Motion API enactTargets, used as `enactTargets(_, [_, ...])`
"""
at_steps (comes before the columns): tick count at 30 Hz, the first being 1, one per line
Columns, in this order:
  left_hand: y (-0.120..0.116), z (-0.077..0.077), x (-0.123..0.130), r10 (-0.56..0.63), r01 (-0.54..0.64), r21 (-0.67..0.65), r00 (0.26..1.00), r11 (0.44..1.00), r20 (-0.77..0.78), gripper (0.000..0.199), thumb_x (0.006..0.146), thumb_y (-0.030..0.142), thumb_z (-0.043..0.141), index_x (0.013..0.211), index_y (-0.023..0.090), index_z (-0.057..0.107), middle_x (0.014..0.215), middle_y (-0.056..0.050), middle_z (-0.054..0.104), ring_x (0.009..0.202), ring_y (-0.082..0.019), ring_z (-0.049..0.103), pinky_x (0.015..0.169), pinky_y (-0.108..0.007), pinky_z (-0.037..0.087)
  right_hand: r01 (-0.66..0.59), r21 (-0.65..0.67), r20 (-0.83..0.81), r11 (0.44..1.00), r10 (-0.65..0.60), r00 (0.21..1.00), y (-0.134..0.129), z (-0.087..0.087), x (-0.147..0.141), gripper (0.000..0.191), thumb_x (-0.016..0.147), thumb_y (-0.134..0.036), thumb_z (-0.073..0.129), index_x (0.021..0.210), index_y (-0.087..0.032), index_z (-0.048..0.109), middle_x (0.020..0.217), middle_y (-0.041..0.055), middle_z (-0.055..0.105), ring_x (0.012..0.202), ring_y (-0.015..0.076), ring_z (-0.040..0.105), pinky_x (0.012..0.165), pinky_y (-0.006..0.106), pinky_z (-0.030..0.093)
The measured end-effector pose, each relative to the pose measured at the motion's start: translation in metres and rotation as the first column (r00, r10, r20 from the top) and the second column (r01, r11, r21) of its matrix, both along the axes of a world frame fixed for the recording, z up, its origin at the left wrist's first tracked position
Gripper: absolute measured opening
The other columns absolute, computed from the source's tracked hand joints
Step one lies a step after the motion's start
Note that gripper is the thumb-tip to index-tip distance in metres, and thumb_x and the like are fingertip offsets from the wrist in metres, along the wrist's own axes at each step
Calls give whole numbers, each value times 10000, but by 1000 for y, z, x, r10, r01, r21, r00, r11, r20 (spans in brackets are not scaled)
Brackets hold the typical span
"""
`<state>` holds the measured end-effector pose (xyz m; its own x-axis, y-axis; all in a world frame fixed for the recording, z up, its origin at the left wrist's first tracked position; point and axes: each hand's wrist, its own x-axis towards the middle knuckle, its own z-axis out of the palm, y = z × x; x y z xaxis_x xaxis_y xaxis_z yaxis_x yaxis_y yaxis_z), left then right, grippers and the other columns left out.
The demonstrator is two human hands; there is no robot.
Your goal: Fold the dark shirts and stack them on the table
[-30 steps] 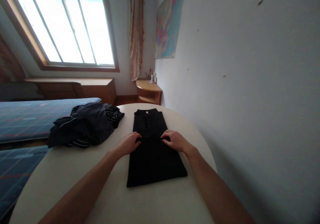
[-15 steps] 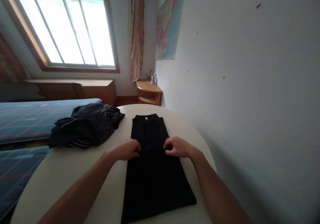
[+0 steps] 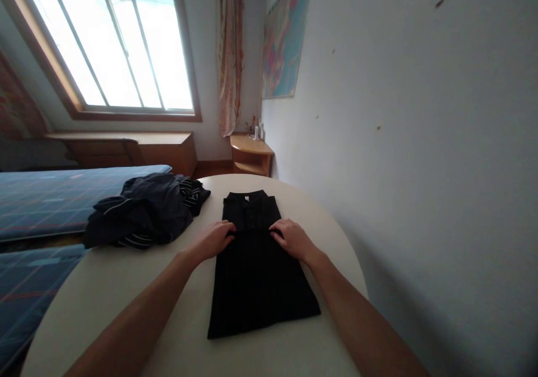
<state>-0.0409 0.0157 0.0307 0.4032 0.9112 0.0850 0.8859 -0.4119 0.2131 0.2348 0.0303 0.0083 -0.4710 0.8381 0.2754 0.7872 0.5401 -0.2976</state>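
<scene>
A black buttoned shirt [image 3: 260, 287] lies on the round white table [image 3: 185, 332], its sides tucked into a long narrow shape. Its collar, with a small white label, points to the far side. A fold runs across it just below the button placket. My left hand [image 3: 216, 238] pinches the left end of this fold. At the right end, my right hand [image 3: 293, 239] pinches the cloth between thumb and fingers. The lower part of the shirt lies flat toward me.
A rumpled heap of dark clothes [image 3: 145, 209] with striped trim lies on the table's left edge. Beyond it are blue checked mattresses [image 3: 54, 200]. A white wall [image 3: 420, 170] rises on the right. A corner shelf [image 3: 251, 146] stands behind the table.
Both hands have moved away from me, toward the collar, drawing the cloth along. The fold now sits nearer the buttons, and the shirt's near edge has slid forward, making it shorter.
</scene>
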Motion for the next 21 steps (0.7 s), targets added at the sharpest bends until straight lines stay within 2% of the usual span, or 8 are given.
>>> enactTargets(5, [4,-5,-5,-42,42,-36,999,998,23,241,841,204,627,1074,229,682,1115,-66,692,1040,-244,643,911,-307,451,24,-42,65,999,-21,998,-7,9,0,201,912,-266,576,1025,-199,728,1053,81,718,1010,232,633,919,346,450])
enactTargets(11, [-3,7,-4,-129,127,-148,992,981,-2,254,787,223,680,1040,224,702,1034,-41,714,976,-232,652,847,-279,456,21,-158,127,987,-1,992,-25,26,2,212,813,-280,634,973,-225,761,987,78,750,890,239,676,778,319,474])
enactTargets(17, [-12,14,3,-151,141,-234,988,962,-25,245,723,212,723,967,233,719,935,-5,729,866,-207,652,728,-257,437,-97,-331,108,938,140,984,-34,38,6,174,742,-252,640,849,-225,775,746,17,732,638,157,618,583,248,398])
enactTargets(21, [-11,15,2,-177,168,-239,984,956,-19,168,760,209,687,927,213,703,884,-10,718,825,-195,641,710,-255,432,-133,-265,38,955,148,988,-28,35,12,175,760,-255,619,865,-198,748,759,15,717,645,144,598,596,238,390])
